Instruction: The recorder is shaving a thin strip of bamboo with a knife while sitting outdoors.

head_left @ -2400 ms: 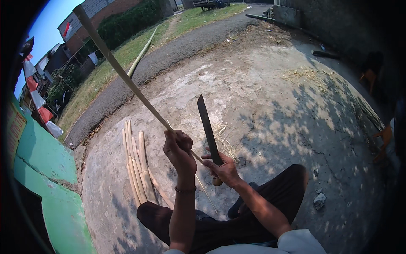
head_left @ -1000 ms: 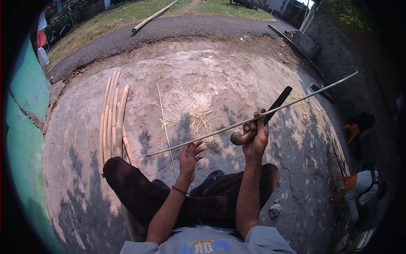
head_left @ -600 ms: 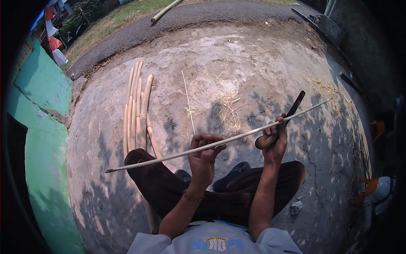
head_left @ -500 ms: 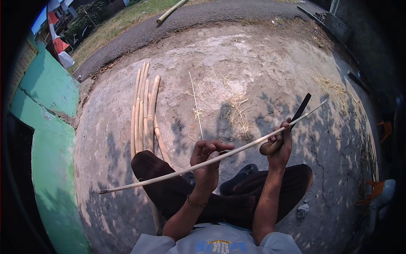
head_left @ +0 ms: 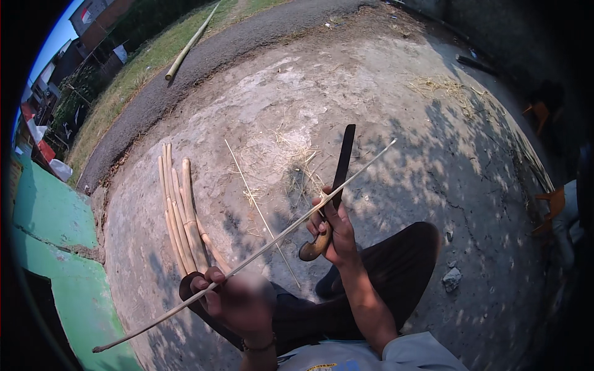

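A long, pale bamboo strip [head_left: 281, 234] slants across in front of me, its lower end to the left and its thin tip at upper right. The fingers of my left hand [head_left: 238, 303] pinch it near the lower end; part of this hand is blurred. In my right hand [head_left: 339, 235] is a machete with a curved wooden handle [head_left: 314, 245] and a dark blade [head_left: 344, 154] pointing away from me. The strip crosses the base of the blade by my right fingers, where a small pale curl shows. Beyond my hands, a thinner strip [head_left: 246, 185] lies on the ground.
Several bamboo lengths [head_left: 189, 198] lie together at left. Shavings [head_left: 297, 157] are scattered ahead on the concrete, with more [head_left: 442, 88] farther right. A green wall [head_left: 52, 210] stands at left, a bamboo pole [head_left: 185, 52] lies across the road, and a stone [head_left: 452, 279] sits at right.
My left hand has slid down and left along the strip. The machete and right hand have shifted left, and the blade stands more upright. The whole view has turned too.
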